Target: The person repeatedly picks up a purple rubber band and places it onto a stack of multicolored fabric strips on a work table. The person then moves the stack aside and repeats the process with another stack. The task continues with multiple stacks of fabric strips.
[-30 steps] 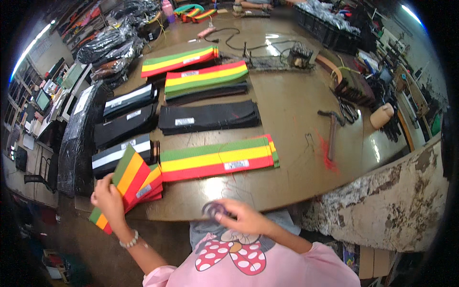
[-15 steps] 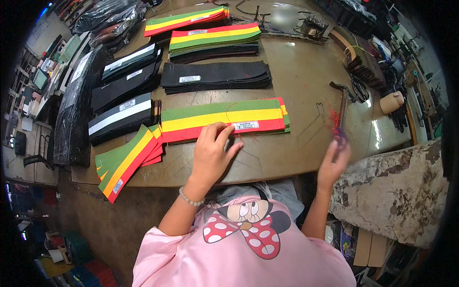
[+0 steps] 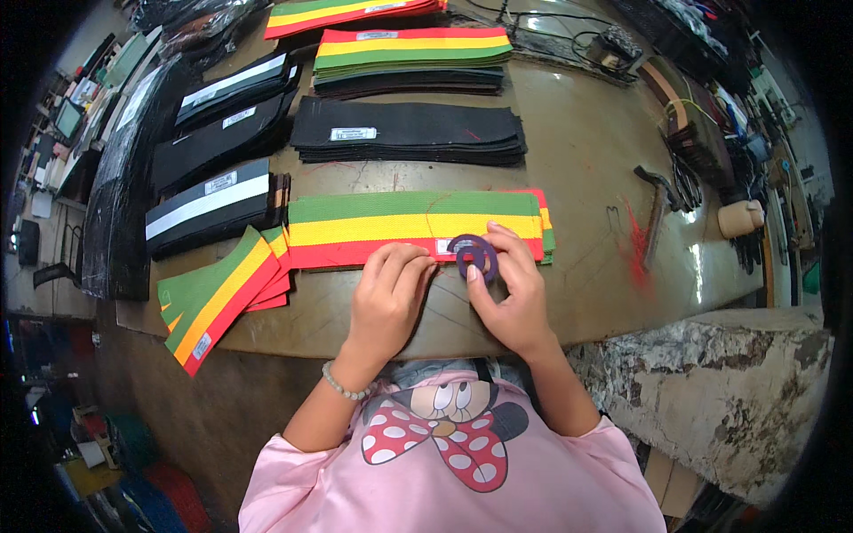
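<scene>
A stack of green, yellow and red striped webbing strips (image 3: 373, 229) lies flat in front of me, a white label on the top strip's red edge. Over that edge, left of the label, my left hand (image 3: 391, 289) is closed in a pinch; what its fingertips hold is too small to make out. Fine loose red threads lie around there. My right hand (image 3: 515, 293) holds purple ring-handled snips (image 3: 477, 258) above the label, thumb and fingers around the ring. The blades cannot be made out. More striped strips (image 3: 222, 298) are fanned out at the left, overhanging the table edge.
Black strips (image 3: 409, 133) and other striped strips (image 3: 418, 49) are stacked behind. Black-and-white strips (image 3: 213, 209) lie at the left, near a plastic-wrapped bundle (image 3: 120, 195). Toward the right are a red thread tangle (image 3: 638, 244), a hammer-like tool (image 3: 657, 213) and a beige container (image 3: 740, 218).
My right hand has come left from beside the thread tangle, bringing the purple snips over the label. My left hand stays at the strip's edge, its fingers now drawn together. The view has shifted slightly.
</scene>
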Tool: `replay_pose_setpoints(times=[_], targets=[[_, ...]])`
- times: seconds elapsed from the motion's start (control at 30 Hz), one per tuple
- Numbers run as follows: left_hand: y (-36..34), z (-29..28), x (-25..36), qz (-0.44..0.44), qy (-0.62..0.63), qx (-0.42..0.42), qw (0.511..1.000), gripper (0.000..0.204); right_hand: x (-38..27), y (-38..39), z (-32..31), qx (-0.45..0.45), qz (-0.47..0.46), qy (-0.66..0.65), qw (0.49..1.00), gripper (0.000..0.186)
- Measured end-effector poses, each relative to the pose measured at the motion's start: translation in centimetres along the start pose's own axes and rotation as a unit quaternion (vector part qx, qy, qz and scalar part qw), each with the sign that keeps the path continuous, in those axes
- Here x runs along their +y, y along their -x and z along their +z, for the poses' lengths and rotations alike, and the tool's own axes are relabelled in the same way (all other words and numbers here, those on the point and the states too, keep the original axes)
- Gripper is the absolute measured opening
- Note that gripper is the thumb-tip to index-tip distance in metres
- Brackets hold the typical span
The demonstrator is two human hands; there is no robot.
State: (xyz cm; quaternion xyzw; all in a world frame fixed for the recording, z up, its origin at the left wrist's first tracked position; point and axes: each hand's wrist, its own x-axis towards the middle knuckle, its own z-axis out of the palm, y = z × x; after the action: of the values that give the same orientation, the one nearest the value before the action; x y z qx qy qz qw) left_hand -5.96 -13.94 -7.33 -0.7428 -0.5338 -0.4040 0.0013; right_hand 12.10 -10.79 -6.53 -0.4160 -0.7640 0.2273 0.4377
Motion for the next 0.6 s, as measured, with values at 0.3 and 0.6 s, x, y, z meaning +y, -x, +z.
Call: replay_pose_setpoints(times=[0.3,0.6], targets=[[0.7,-0.5,0.0,-0.02,0.054,-0.021,0.998,0.018,0.3,0.8,0.4,-0.034,-0.01,0.045,0.998,0.015],[-3.6,-3.6,-0.5,-0.15,0.096,-0.064,0.982,0.015,-0.5,0.3,0.1,-0.016,0.017,0.031,0.999,0.015]])
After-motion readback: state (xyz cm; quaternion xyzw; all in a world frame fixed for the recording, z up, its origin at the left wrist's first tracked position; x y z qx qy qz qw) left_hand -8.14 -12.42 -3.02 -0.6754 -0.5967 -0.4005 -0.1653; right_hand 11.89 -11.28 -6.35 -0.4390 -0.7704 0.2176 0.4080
